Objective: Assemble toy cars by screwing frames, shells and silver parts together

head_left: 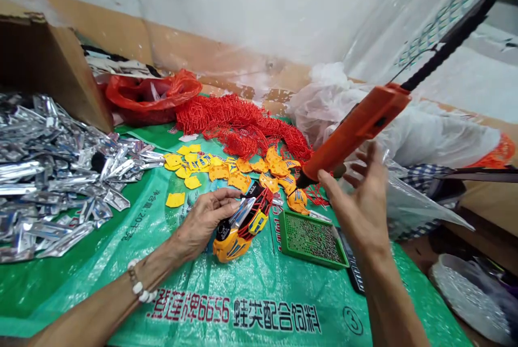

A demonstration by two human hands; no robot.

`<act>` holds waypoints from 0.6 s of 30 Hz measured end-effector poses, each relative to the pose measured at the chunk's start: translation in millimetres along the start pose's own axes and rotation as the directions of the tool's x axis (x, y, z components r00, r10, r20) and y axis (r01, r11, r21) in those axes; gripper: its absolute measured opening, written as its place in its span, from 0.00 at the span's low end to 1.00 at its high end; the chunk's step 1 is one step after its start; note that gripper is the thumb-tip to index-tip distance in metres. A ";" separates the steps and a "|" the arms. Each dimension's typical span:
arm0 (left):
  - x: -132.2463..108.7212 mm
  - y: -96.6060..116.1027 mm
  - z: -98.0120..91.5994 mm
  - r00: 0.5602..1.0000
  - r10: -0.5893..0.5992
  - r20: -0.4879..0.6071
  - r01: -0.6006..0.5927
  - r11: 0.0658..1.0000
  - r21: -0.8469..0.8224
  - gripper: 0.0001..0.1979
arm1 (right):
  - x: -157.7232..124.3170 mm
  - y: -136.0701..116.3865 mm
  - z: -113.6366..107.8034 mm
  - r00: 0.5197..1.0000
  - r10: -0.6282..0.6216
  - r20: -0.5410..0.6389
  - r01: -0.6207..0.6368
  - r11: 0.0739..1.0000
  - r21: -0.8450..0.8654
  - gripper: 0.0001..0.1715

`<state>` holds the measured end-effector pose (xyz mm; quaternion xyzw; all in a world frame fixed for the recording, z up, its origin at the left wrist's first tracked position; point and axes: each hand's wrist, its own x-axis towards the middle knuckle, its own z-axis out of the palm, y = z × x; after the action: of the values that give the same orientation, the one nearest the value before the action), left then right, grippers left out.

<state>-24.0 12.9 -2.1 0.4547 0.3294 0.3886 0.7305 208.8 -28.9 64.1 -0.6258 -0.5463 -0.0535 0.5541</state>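
The toy car (233,244) sits in left fingers (226,210).

Toy car (245,225) is part-covered by L hand (214,209). Whether elec. driver (356,130) is touched by R hand (361,196) can't be told. Metal bits (315,236) in green tray (313,262) too tiny to be counted. Cable (449,47) is cut off top R; silver pcs. (60,182) & box (79,77) at L edge.

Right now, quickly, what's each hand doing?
Left hand: closed, holding the toy car.
Right hand: open beside the orange screwdriver, not gripping it; whether they touch, I can't tell.
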 end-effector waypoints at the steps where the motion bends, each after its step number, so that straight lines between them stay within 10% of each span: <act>1: 0.1 -0.5 0.2 1.000 0.013 0.000 -0.013 0.999 -0.040 0.19 | -10.7 -2.3 0.9 0.995 -0.004 -0.098 -0.003 0.998 -0.067 0.42; 4: -0.9 -1.6 2.2 0.996 0.087 -0.028 -0.089 0.993 -0.071 0.17 | -45.3 -13.7 15.5 0.992 0.095 0.078 -0.105 0.986 0.127 0.33; 9: -5.0 -1.4 3.5 0.984 0.175 -0.016 -0.174 0.984 0.044 0.15 | -77.3 -23.7 51.8 0.676 0.299 0.674 -0.645 0.682 0.345 0.43; 18: -7.0 5.1 -1.2 0.992 0.114 0.058 -0.121 0.986 0.117 0.16 | -84.2 -10.1 51.9 0.581 0.317 0.749 -0.807 0.342 0.481 0.38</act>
<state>-29.7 8.8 3.1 0.5264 0.3060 0.3987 0.6858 139.9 -44.5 -5.8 -0.4512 -0.3702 0.5757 0.5727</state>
